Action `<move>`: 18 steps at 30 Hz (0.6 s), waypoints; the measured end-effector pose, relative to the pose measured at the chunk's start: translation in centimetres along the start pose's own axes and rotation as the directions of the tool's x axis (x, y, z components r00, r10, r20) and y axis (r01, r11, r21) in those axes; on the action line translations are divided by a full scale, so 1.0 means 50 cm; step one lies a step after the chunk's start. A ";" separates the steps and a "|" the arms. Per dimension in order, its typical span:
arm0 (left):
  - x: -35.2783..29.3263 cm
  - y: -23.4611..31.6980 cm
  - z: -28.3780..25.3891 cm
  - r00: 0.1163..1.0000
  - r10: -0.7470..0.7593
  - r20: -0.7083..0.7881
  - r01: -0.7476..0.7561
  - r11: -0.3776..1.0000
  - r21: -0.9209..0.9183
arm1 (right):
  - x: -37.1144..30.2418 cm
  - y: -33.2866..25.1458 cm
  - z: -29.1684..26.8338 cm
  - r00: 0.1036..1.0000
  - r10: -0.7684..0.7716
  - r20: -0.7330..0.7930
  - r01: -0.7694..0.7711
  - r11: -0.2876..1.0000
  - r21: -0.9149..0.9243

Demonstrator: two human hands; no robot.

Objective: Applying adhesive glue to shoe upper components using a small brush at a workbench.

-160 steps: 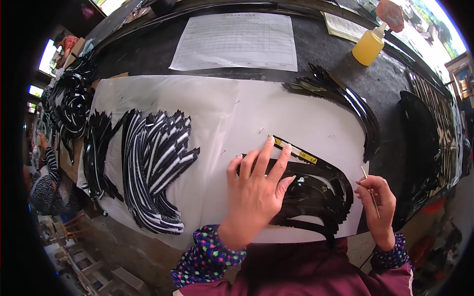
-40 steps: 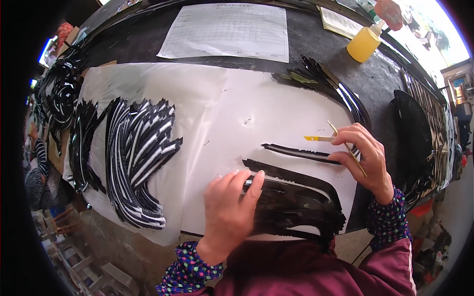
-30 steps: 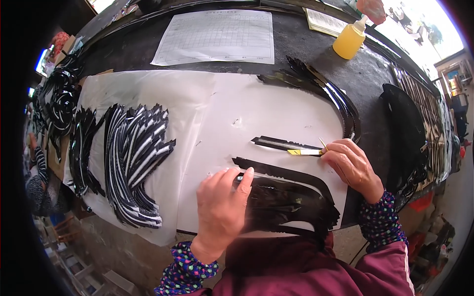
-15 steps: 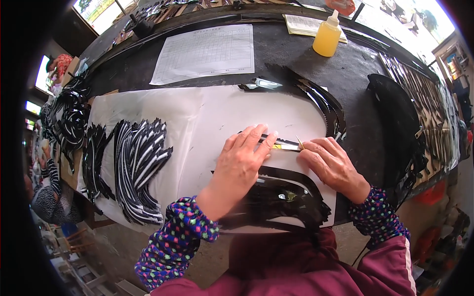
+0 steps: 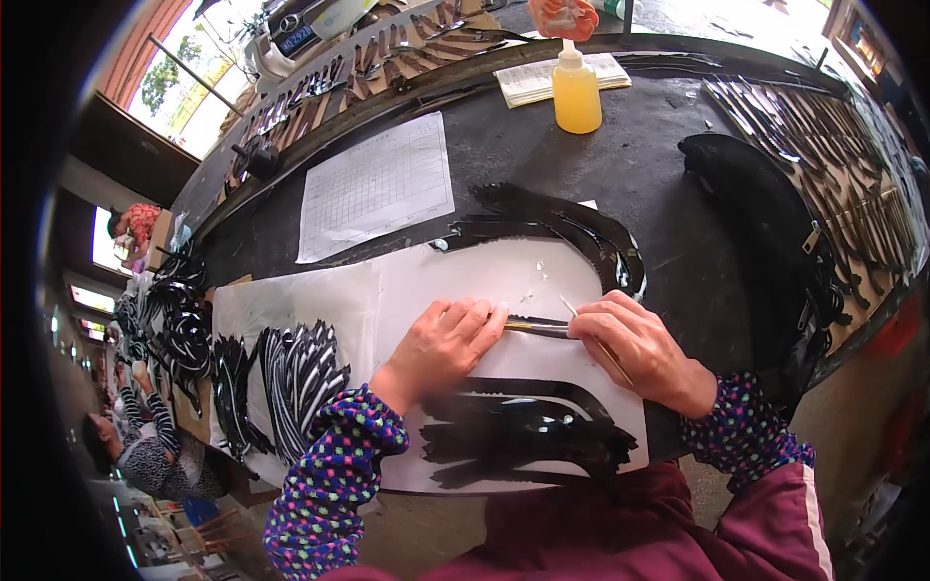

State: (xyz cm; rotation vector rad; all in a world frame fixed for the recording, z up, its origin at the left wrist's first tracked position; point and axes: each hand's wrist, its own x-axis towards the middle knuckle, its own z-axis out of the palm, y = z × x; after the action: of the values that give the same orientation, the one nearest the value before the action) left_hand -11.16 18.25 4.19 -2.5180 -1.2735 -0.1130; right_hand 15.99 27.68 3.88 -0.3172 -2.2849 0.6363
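Note:
A narrow dark strip (image 5: 539, 327) with a jagged edge lies across the white sheet (image 5: 407, 290), between my hands. My left hand (image 5: 441, 344) holds its left end, fingers bent and close together. With my right hand (image 5: 635, 349) I pinch a thin pale stick (image 5: 617, 363); its light tip shows above the fingers, which also touch the strip's right end. Nearer to me a glossy black heap of curved pieces (image 5: 523, 431) lies on the sheet. Beyond the hands, more curved black strips (image 5: 581, 228) lie along the sheet's far edge. Small whitish bits (image 5: 539, 281) rest between.
Black-and-white strips (image 5: 295, 378) are fanned out at left. A bottle of yellow liquid (image 5: 578, 97) stands by a paper pad (image 5: 518, 85); a printed form (image 5: 378, 189) lies left of it. At right are a black zippered pouch (image 5: 751, 208) and rows of thin strips (image 5: 823, 165). People sit far left.
The view has turned, so the surroundings appear shifted. My left hand now sits lower along the strip's left end. The stick in my right hand leans differently, its tip pointing up and left.

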 end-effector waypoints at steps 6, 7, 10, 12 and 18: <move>0.017 -0.024 0.003 0.996 0.084 -0.024 -0.085 0.996 -0.033 | -0.007 0.007 -0.005 0.978 0.182 -0.103 -0.170 0.978 0.117; 0.022 -0.026 0.004 0.994 0.099 -0.046 -0.101 0.993 -0.055 | -0.007 0.007 -0.004 0.978 0.169 -0.120 -0.152 0.979 0.136; 0.049 -0.047 -0.010 0.997 0.053 -0.060 -0.062 0.987 -0.149 | 0.000 0.001 -0.013 0.962 0.164 -0.217 -0.132 0.979 0.156; 0.100 -0.071 -0.021 0.996 -0.010 -0.087 -0.011 0.972 -0.233 | 0.000 0.005 -0.024 0.926 0.193 -0.323 -0.157 0.979 0.132; 0.203 -0.153 0.002 0.965 -0.163 0.205 0.224 0.919 -0.325 | 0.004 0.044 -0.032 0.801 0.338 -0.494 -0.282 0.941 0.187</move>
State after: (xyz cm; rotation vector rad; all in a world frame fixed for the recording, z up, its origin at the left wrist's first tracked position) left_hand -11.19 30.34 8.09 -2.7332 -1.7074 -0.1788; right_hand 17.06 30.20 3.80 -0.7327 -1.6804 0.7266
